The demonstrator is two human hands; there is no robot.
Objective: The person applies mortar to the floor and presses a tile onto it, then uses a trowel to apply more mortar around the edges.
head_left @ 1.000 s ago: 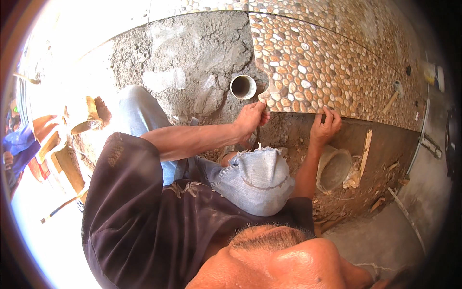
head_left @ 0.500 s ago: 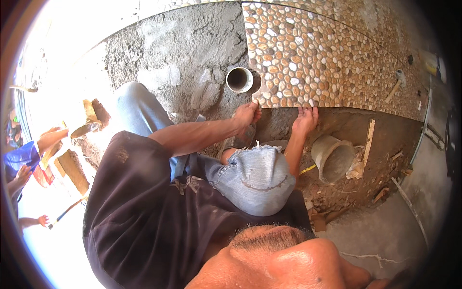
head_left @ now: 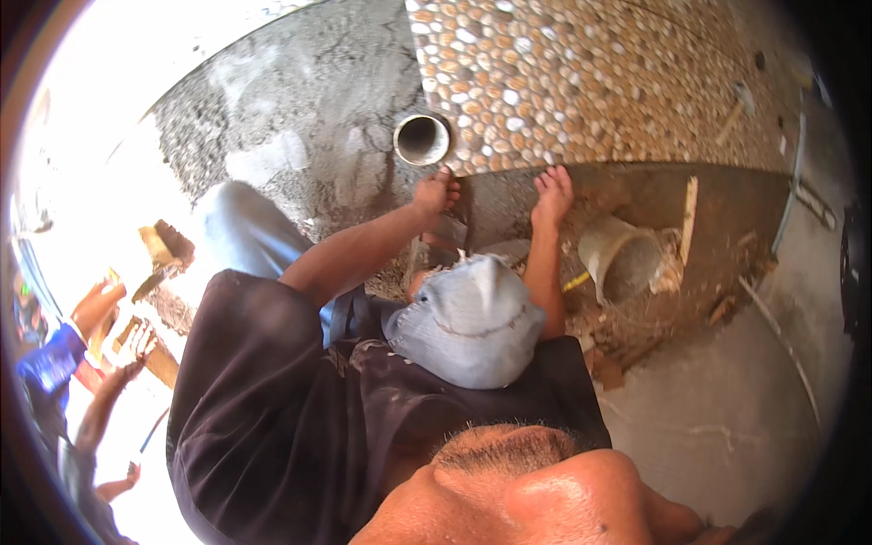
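Tile (head_left: 545, 100) | notched around pipe (head_left: 399, 142), apparently for clearance | left hand (head_left: 437, 193): curled, pinching corner | right hand (head_left: 551, 194): half-spread, fingertips at edge

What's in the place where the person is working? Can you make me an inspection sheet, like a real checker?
Surface: rough grey mortar on the left, brown dirt nearer on the right.
Things: a pebble-patterned tile, with an open round pipe standing at its left edge.
Clutter: a bucket lying tilted, a wooden strip and a yellow strip.
Hands: left hand at the tile's near corner by the pipe; right hand with fingertips at its near edge.
Cables: none certain; a pale wavy line is too unclear to tell.
Surroundings: another person's hand at far left, amid glare.
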